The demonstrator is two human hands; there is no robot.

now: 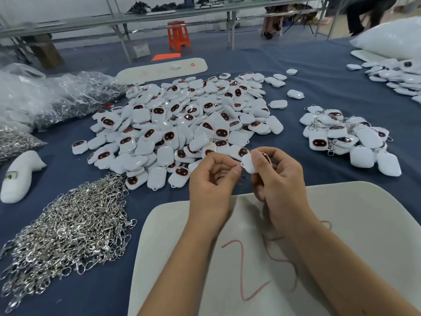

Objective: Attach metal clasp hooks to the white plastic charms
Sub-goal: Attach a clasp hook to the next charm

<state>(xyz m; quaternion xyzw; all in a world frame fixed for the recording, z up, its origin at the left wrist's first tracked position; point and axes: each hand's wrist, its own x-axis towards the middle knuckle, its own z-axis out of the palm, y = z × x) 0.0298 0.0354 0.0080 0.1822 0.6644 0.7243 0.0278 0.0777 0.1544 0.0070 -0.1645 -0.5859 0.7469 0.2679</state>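
Surface: blue cloth-covered table (319, 87), long workbenches and an orange stool (178, 35) behind its far edge.
Near edge: white board (341, 224) with red scribbles, both forearms above it.
Right hand (278, 179): fingers curled round a single white charm (249, 164), held up just above the board's far edge.
Left hand (211, 179): thumb and forefinger pinching a small metal clasp hook (238, 165) right at the charm's left end; hook and charm look touching, can't tell if the ring is through the loop.
Charm stock: big loose charm pile (182, 124) mid-table, just beyond the hands; white bodies, dark red-rimmed face windows, some face down.
Finished pile (346, 137): smaller heap toward the right edge, charms there with metal clasps on them.
Hook stock: loose hook heap (68, 236) near the left near corner; clear bags of hooks (57, 99) along the left edge further back.
Other: white foam piece (19, 176) at the left edge between bags and heap; long white board (164, 69) at the far side; more charms (396, 76) and a white bag (391, 39) at the far right corner.
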